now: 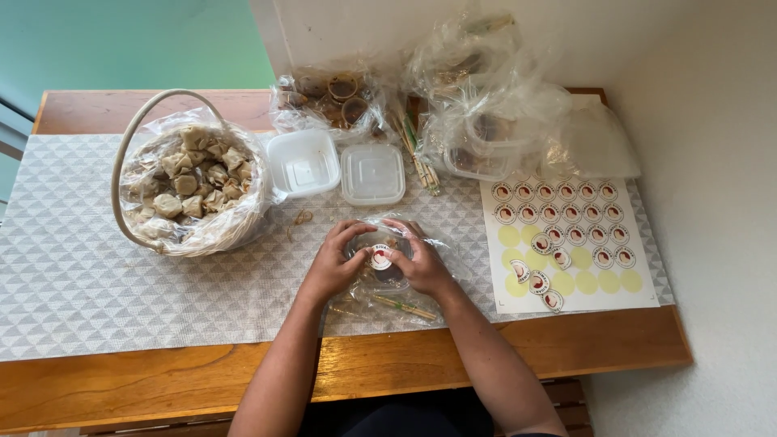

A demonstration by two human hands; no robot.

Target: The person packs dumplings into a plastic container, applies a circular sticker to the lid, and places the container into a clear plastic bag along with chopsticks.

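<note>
At the centre of the frame, both hands rest on a clear plastic bag packed with a small container and a pair of wooden chopsticks (pixel 387 279), lying on the grey patterned cloth that covers the wooden bench (pixel 162 380). The left hand (pixel 333 263) cups the left side of the bag, its fingers (pixel 354 233) curled down onto the plastic. The right hand (pixel 421 260) presses from the right, fingers (pixel 402 230) bent together over the top, beside a round red-and-white sticker (pixel 380 259) that sits on the bag's folded mouth. The step in hand looks like sealing the packed bag with that sticker; finishing it would call for firm, even pressure so that the fold stays shut.

To the right lies one white sticker sheet (pixel 571 243): roughly two dozen round stickers are left on it, some peeling, and about eight pale yellow bare circles show. Above the hands stand two square translucent plastic containers (pixel 338 170), side by side. At the left of the frame is one wicker basket with a hoop handle (pixel 190 182), lined with plastic and full of wrapped dumplings, too many to count. At the top centre and upper right lie heaps of clear bags (pixel 477 105) holding small sauce cups and lids, their number unclear. A few more chopsticks (pixel 417 154) lie beside the containers.
</note>
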